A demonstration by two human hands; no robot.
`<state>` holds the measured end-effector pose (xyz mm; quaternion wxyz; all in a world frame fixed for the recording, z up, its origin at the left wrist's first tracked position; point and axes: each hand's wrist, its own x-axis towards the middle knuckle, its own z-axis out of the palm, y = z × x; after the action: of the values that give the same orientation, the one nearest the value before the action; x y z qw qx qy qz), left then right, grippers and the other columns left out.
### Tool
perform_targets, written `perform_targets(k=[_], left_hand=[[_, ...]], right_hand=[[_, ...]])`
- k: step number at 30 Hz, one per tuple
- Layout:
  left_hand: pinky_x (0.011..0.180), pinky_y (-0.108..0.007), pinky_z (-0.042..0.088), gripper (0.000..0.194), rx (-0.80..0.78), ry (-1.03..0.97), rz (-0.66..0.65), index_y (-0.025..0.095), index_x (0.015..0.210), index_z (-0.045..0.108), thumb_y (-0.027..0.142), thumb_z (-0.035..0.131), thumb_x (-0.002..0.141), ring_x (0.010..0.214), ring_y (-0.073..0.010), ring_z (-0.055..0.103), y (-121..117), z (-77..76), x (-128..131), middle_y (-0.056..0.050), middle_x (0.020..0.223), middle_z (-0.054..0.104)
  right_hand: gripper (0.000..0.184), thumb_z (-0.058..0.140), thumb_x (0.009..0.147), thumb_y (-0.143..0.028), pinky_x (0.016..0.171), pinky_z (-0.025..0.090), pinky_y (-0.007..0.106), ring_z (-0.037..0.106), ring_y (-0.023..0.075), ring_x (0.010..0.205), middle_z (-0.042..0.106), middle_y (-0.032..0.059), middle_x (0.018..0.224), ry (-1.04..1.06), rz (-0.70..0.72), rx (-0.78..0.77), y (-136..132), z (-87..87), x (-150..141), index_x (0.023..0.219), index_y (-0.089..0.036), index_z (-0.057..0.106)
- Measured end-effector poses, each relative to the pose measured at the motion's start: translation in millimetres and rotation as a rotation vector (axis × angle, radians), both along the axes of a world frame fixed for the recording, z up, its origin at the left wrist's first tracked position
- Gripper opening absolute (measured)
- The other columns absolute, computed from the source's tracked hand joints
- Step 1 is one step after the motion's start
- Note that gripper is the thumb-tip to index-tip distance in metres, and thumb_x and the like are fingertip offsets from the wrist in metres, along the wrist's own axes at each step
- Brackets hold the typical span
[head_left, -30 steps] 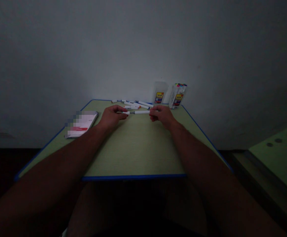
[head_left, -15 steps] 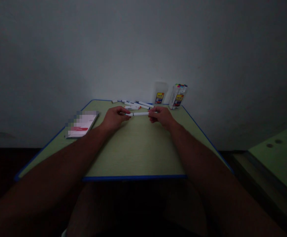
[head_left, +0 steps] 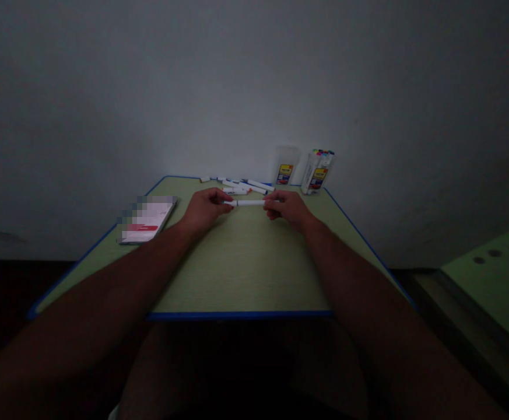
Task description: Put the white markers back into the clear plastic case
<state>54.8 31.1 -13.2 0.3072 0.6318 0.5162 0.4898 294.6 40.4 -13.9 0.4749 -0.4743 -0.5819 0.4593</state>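
Note:
A white marker pen [head_left: 251,203] lies level between my two hands, just above the table or touching it; I cannot tell which. My left hand [head_left: 206,208] pinches its left end between thumb and fingers. The other end is in the closed fingers of my right hand [head_left: 287,207]. A thin dark ring shows on the barrel near the left fingertips. Behind the hands lie several loose white markers [head_left: 235,191], some with blue or orange ends.
A clear plastic case [head_left: 285,166] with a yellow label stands at the back of the blue-edged table [head_left: 245,274]. To its right, a similar case [head_left: 318,172] holds several coloured-cap markers. A flat booklet or tablet-like thing [head_left: 149,220] lies left. The wall [head_left: 237,87] rises behind.
The whole view has shifted very slightly. Both hands keep their hold on the marker pen, and nothing else has visibly moved.

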Motion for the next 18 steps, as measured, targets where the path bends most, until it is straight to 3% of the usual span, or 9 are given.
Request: perform_targets(k=[6, 18], left_hand=[[0.059, -0.029, 0.04, 0.021, 0.032, -0.05, -0.056, 0.021, 0.079, 0.074, 0.02, 0.082, 0.06, 0.058, -0.0125, 0.047, -5, 3.2, 4, 0.004, 0.061, 0.056], [0.062, -0.029, 0.043, 0.024, 0.063, -0.11, -0.124, 0.021, 0.083, 0.074, 0.022, 0.084, 0.06, 0.065, -0.0141, 0.053, -6, 0.5, 8, 0.001, 0.068, 0.061]], right_hand=[[0.006, 0.07, 0.081, -0.014, 0.041, 0.049, 0.018, 0.057, 0.0076, 0.044, 0.063, -0.0027, 0.061, -0.12, -0.05, -0.011, 4, -5.6, 1, 0.086, -0.017, 0.073], [0.01, 0.071, 0.083, -0.018, 0.042, 0.05, 0.019, 0.058, 0.0093, 0.045, 0.062, -0.0026, 0.058, -0.166, -0.019, -0.004, 9, -11.1, 4, 0.093, -0.018, 0.074]])
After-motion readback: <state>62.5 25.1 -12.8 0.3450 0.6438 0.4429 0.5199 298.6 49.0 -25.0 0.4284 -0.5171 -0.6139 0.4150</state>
